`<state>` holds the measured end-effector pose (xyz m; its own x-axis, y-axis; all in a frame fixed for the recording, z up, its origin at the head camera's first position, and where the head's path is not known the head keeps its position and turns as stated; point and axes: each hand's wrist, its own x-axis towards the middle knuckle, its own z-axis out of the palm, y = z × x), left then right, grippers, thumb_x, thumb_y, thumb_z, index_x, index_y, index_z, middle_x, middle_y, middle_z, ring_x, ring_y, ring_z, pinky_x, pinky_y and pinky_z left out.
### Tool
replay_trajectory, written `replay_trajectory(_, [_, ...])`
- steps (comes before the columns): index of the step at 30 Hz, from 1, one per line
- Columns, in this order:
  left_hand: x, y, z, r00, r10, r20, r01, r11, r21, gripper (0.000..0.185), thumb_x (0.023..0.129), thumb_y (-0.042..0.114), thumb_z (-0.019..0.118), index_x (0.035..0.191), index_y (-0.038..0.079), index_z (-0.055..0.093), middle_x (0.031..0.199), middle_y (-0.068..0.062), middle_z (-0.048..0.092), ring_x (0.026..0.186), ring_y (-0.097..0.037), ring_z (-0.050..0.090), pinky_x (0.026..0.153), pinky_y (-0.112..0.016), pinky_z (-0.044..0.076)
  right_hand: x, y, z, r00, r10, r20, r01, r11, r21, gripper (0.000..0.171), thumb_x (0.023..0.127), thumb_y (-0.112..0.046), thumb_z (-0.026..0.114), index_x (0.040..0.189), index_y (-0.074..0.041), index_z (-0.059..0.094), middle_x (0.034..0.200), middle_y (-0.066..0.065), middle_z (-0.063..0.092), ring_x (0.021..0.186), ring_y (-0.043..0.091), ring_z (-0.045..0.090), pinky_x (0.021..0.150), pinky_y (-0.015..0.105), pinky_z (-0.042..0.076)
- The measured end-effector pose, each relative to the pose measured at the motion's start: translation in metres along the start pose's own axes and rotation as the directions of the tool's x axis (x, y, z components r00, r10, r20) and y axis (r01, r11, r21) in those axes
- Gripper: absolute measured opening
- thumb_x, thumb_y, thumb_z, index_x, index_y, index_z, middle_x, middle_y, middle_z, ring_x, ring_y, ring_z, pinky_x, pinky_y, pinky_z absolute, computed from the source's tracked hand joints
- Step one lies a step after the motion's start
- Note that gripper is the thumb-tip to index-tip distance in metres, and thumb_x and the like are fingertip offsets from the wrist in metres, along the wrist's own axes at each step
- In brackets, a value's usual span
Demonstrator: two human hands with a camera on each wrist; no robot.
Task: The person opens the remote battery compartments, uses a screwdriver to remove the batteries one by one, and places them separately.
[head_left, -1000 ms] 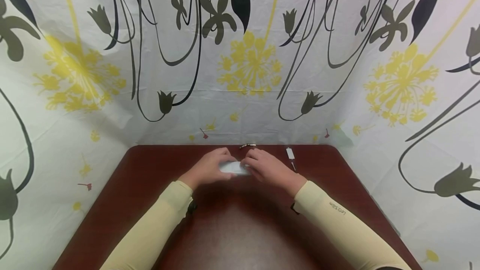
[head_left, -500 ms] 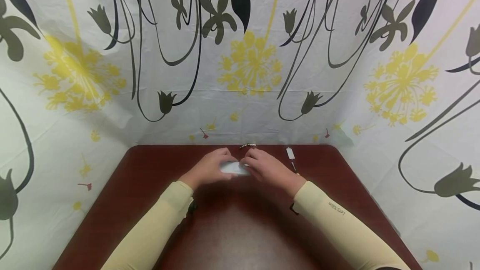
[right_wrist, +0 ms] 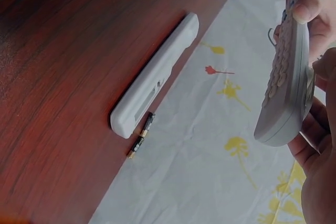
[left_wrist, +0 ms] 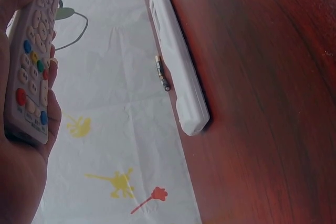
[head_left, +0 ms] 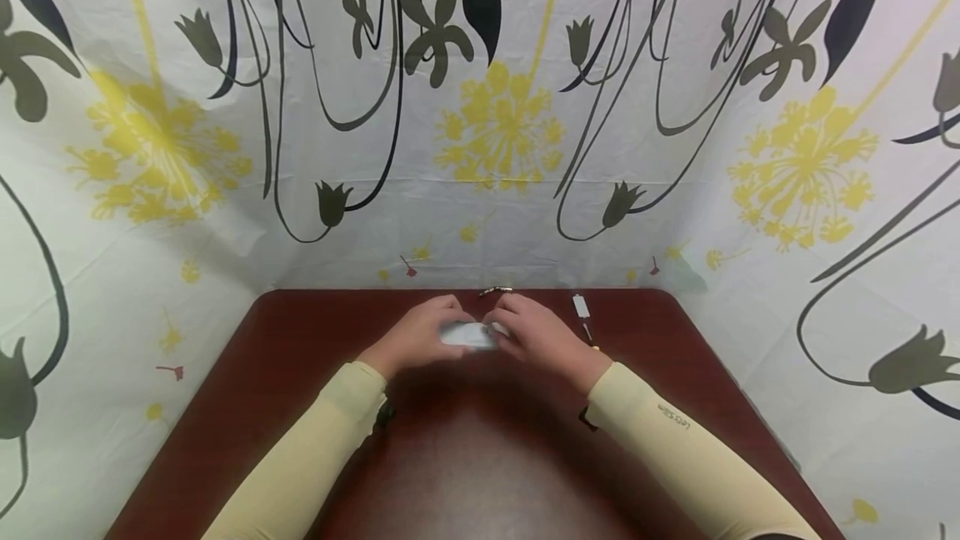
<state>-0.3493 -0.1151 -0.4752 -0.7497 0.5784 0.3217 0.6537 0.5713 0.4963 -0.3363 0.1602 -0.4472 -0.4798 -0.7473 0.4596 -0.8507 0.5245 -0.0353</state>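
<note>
The dark red-brown wooden table (head_left: pixel 480 440) carries everything; a white floral-printed cloth backdrop (head_left: pixel 480 148) stands against its far edge and both side edges.

My left hand (head_left: pixel 420 336) and right hand (head_left: pixel 536 333) meet near the middle of the far edge, both raised off the table and both on the white oblong remote control with coloured buttons (head_left: pixel 470 335). My left hand (left_wrist: pixel 23 145) cradles one end of that remote (left_wrist: pixel 32 61) in the palm, fingers curled behind it and thumb over the top, button face towards the wrist camera. My right hand (right_wrist: pixel 315 129) pinches the other end (right_wrist: pixel 287 82) between thumb and curled fingers. The long axis runs left to right between the two grips, roughly parallel to the far edge; neither hand is the nearer, each having one end.

A second white oblong plastic piece with a slot at one end (right_wrist: pixel 155 77), either the remote's back cover or another casing, I cannot tell which, lies flat along the far edge, beyond my hands, well apart from them.

A small slim dark battery with a gold end (right_wrist: pixel 140 136) lies just beside it on the cloth (left_wrist: pixel 162 73).

A small white tool with a dark tip (head_left: pixel 582 313) lies towards the far right corner, near my right hand.
</note>
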Motion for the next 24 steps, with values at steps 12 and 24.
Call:
replay_trajectory(12, [-0.0004,0.0008,-0.0010,1.000,-0.002,0.001,0.002,1.000,0.001,0.037,0.091,0.041,0.092,0.123,0.026,0.081,0.106,0.012,0.059,0.094,-0.011,0.058,0.081,-0.032,0.054,0.0009,-0.0007,-0.0013,0.997,0.082,-0.002,-0.082,0.997,-0.002,0.013,0.102,-0.018,0.080,0.113,-0.020,0.075,0.104,-0.006,0.060,0.086,0.011,0.056,0.076,0.031,0.055])
replay_trajectory(24, [-0.0013,-0.0006,-0.0008,1.000,-0.017,0.011,0.017,1.000,0.006,0.040,0.092,0.045,0.092,0.124,0.025,0.081,0.106,0.012,0.060,0.094,-0.011,0.058,0.082,-0.033,0.054,-0.0012,0.0058,-0.0073,0.983,0.174,-0.049,-0.175,0.984,-0.016,0.014,0.102,-0.015,0.078,0.114,-0.018,0.073,0.106,-0.002,0.061,0.080,0.015,0.058,0.070,0.035,0.056])
